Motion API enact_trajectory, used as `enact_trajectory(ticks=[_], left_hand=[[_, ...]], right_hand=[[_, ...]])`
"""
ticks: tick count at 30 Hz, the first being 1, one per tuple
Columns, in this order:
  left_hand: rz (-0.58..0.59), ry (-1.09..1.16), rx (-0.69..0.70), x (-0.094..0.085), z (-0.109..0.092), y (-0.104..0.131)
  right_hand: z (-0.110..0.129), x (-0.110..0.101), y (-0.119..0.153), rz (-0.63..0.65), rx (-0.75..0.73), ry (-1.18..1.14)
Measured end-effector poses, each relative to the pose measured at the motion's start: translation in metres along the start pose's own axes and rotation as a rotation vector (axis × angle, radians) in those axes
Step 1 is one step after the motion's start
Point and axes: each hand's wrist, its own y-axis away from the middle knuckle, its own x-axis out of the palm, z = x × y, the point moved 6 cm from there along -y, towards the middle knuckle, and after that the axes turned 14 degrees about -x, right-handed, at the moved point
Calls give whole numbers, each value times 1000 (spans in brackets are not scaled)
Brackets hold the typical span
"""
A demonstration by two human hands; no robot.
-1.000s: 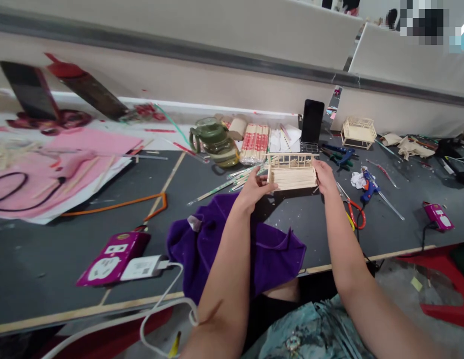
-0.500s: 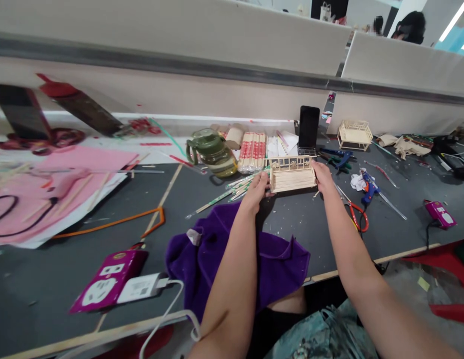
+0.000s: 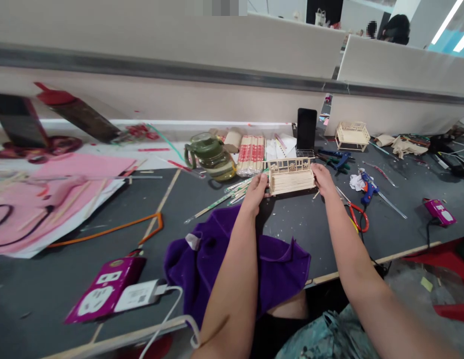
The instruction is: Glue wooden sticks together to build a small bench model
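Note:
A miniature bench (image 3: 291, 180) made of thin pale wooden sticks, with a slatted seat and a railed back, is held between both hands over the grey table. My left hand (image 3: 257, 189) is closed on its left end, thumb on top. My right hand (image 3: 322, 178) grips the right end, with some fingers hidden behind it. Just left of the bench lie wrapped sticks (image 3: 237, 191) with green-marked wrappers. Behind it is a bundle of sticks (image 3: 251, 154) in red-printed wrapping. A purple cloth (image 3: 213, 249) lies under my left forearm.
A green-lidded jug (image 3: 209, 154) and an upright phone (image 3: 306, 128) stand behind. To the right are pliers (image 3: 340, 160), a blue glue gun (image 3: 369, 188), orange-handled scissors (image 3: 359, 218) and a similar small bench (image 3: 352, 135). At left lie a pink glue gun (image 3: 65, 192) and purple box (image 3: 108, 289).
The camera view has tilted slightly, so the scene sits a little lower on the left. Both hands keep holding the miniature bench in nearly the same place.

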Motion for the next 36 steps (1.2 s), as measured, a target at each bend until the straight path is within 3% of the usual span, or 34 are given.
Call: enact_trajectory(ticks=[4, 18, 22, 27, 36], left_hand=[[-50, 43, 16, 0, 1, -5], [44, 188, 16, 5, 5, -18], [16, 198, -3, 2, 4, -16], [109, 170, 36, 10, -3, -9], [70, 187, 6, 7, -5, -6]], right_hand=[[-3, 0, 0, -20, -7, -7], [-3, 3, 4, -19, -35, -6], [-4, 4, 3, -13, -42, -9], [-5, 5, 2, -14, -45, -28], [-7, 5, 3, -15, -53, -40]])
